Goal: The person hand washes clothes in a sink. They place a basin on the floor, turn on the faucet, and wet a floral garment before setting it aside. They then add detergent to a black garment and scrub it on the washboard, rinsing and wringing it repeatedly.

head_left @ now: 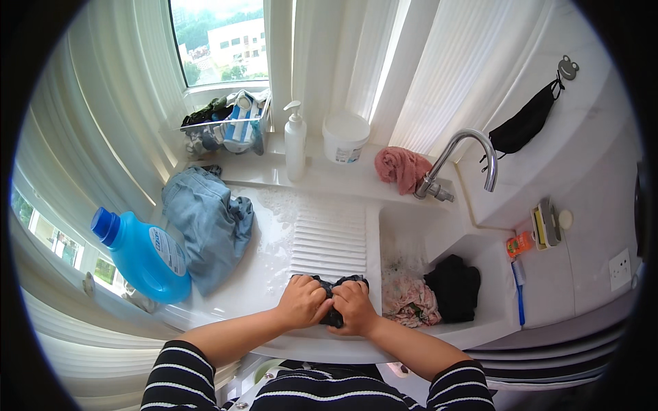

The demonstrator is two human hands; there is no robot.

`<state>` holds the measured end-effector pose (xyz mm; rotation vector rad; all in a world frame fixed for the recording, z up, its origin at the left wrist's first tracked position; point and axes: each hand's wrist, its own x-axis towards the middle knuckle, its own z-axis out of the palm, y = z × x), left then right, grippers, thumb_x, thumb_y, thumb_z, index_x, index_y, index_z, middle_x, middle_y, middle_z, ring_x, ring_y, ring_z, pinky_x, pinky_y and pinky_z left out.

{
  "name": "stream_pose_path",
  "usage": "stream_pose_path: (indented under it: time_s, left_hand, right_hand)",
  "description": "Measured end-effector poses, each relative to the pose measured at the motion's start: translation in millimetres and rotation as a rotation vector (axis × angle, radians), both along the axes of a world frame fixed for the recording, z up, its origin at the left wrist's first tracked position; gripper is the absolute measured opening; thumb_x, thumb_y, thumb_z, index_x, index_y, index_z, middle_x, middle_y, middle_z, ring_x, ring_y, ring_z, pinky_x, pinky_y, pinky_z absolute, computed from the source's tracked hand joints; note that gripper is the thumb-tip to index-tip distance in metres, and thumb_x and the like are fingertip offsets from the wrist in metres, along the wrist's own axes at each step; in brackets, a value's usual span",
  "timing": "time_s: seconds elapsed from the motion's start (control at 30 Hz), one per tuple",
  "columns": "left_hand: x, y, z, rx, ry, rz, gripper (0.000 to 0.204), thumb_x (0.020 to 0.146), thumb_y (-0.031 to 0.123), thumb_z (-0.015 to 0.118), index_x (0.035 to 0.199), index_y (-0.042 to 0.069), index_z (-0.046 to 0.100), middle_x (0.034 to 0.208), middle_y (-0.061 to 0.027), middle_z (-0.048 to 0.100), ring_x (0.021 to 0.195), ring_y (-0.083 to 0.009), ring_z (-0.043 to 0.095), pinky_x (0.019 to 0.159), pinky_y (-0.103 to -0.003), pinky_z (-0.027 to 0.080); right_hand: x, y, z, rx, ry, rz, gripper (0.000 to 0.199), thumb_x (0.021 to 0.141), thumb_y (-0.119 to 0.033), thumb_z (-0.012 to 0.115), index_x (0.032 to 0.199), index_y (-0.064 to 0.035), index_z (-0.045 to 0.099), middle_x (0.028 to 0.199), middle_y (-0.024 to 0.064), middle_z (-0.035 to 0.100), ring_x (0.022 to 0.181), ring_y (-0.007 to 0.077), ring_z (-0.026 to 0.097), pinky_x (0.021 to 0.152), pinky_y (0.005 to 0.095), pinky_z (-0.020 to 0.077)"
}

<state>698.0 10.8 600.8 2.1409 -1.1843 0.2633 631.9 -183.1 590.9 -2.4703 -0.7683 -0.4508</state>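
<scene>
My left hand [301,301] and my right hand [355,306] are side by side, both closed on a small dark wet garment [334,282]. They press it against the near end of the ribbed white washboard [330,236] built into the sink top. My striped sleeves come in from the lower edge. Part of the garment is hidden under my fingers.
A blue detergent bottle [142,255] lies at the left beside crumpled jeans [208,222]. The basin [493,274] at the right holds a floral cloth [409,299] and a black cloth [454,288] under the tap [458,157]. A pump bottle [295,140], white tub [345,137] and pink cloth [401,168] stand behind.
</scene>
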Motion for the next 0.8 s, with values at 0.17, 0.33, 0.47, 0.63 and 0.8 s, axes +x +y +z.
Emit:
stream_pose_path:
  time_s: [0.17,0.33,0.47,0.63,0.8]
  left_hand:
    - [86.4,-43.7,-13.3,0.014,-0.097,0.480,0.022,0.089,0.027,0.061,0.079,0.007,0.060,0.086,-0.0127,0.062,0.085,-0.0347,0.055,0.074,-0.046,0.041]
    - [50.9,-32.2,-1.0,0.058,0.115,0.458,0.027,0.087,0.032,0.064,0.091,0.007,0.070,0.116,-0.0208,0.059,0.116,-0.0397,0.050,0.095,-0.049,0.040]
    - [-7.9,3.4,5.7,-0.030,0.049,0.017,0.026,0.086,0.026,0.065,0.071,0.005,0.062,0.086,-0.0131,0.060,0.087,-0.0341,0.055,0.078,-0.047,0.042]
    - [63.9,-38.3,-11.4,-0.058,0.078,0.329,0.030,0.091,0.025,0.060,0.070,0.004,0.059,0.073,-0.0161,0.059,0.075,-0.0392,0.055,0.067,-0.049,0.044]
    - [61.2,-38.3,-9.6,0.114,0.056,0.448,0.038,0.088,0.041,0.062,0.102,0.006,0.069,0.122,-0.0228,0.056,0.113,-0.0428,0.050,0.095,-0.051,0.041]
  right_hand:
    - [96.9,2.3,0.2,0.100,0.079,-0.335,0.045,0.058,-0.027,0.073,0.095,-0.0079,0.055,0.102,0.0122,0.057,0.097,0.0335,0.052,0.088,0.0469,0.0372]
    - [71.9,-4.6,-0.1,0.054,0.427,-0.312,0.071,0.064,-0.047,0.077,0.121,-0.0103,0.056,0.143,0.0163,0.040,0.136,0.0360,0.031,0.106,0.0597,0.0271]
    - [-3.5,2.5,0.6,0.050,0.030,-0.041,0.055,0.060,-0.040,0.079,0.101,-0.0094,0.060,0.114,0.0112,0.054,0.113,0.0318,0.048,0.095,0.0504,0.0348]
    - [70.1,8.0,-3.1,0.094,0.104,-0.295,0.042,0.060,-0.026,0.079,0.094,-0.0089,0.061,0.098,0.0098,0.058,0.096,0.0309,0.055,0.085,0.0440,0.0414]
    - [70.6,-4.6,-0.4,0.109,0.298,-0.323,0.064,0.063,-0.041,0.077,0.115,-0.0079,0.057,0.127,0.0149,0.051,0.123,0.0371,0.044,0.103,0.0500,0.0341]
